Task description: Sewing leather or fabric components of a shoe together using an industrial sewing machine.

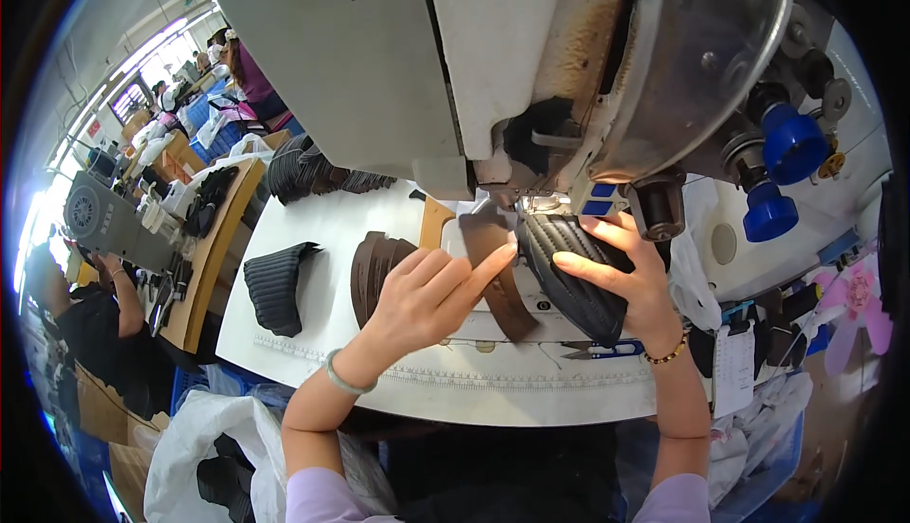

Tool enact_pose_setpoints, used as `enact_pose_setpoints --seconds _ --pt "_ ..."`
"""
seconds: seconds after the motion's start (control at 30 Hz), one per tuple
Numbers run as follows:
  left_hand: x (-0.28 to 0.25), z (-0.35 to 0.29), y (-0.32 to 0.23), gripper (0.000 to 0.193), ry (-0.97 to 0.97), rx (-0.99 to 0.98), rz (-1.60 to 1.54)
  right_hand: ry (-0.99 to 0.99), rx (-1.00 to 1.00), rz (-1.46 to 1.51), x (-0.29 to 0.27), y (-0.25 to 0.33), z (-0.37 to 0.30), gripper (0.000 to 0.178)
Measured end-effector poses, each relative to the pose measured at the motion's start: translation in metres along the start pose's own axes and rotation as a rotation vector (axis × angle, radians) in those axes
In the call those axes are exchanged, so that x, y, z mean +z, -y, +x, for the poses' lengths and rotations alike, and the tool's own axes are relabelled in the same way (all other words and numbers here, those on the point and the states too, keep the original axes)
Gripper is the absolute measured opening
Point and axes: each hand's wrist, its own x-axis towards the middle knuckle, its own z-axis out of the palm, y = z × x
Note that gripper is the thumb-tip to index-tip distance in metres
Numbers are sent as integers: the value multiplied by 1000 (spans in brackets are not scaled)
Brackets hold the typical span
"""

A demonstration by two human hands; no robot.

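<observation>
Step in hand: looks like a ribbed part and a strip being lined up, or fed, at the sewing head; whether stitching is running, cannot tell
Black ribbed piece (569, 302): under the front of the sewing machine (341, 59), top end near the needle area, curved and tilted, lower end pointing down-right
Brown strip (512, 305): just left of the ribbed piece, upper end by the machine head, lower end curling over the white table (531, 402)
Left hand (417, 291): index stretched out, tip on the strip close to the ribbed piece; other fingers curled; thumb hidden, so cannot tell if anything is pinched
Right hand (637, 281): gripping the ribbed piece from the right, thumb and index spread apart on its face, remaining fingers mostly out of sight
Next move calls for: probably strip edge kept flat against the ribbed edge, both hands steering together, left fingertip clear of the needle
White bag (204, 414): lower left below the table, mouth gaping, black pieces (226, 480) inside
Blue crate (791, 457): lower right, crumpled clear plastic (744, 447) in it, anything beneath hidden
Nearby supply: stacked brown strips (370, 281) left of the left hand, a loose ribbed part (272, 288) farther left, a black pile (313, 168) at the back
Snips (607, 349): blue-handled, on the table below the ribbed piece
Co-worker (95, 333): far left, at another machine (109, 225)
</observation>
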Motion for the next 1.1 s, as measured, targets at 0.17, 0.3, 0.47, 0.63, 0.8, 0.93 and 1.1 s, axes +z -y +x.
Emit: enact_pose_setpoints --seconds 0.17,0.3,0.47,0.63,0.8,0.93,1.1 --pt "5 -4 -9 45 -219 81 144 -40 -61 -106 8 5 -9 41" --pt "22 8 -7 38 -337 175 183 -106 -118 -117 10 3 -7 39" --pt "14 11 -10 34 -109 103 8 -117 -129 -117 10 4 -5 37" --pt "11 14 -7 32 -123 145 -1 -120 -131 -125 11 4 -6 38" --pt "10 15 -6 29 -127 154 -32 -122 -127 -126 10 6 -5 40" --pt "8 17 -5 29 -116 162 -17 -120 -122 -125 10 6 -4 39" --pt "1 23 -6 34 -81 106 -82 -112 -67 -122 8 13 -3 38"
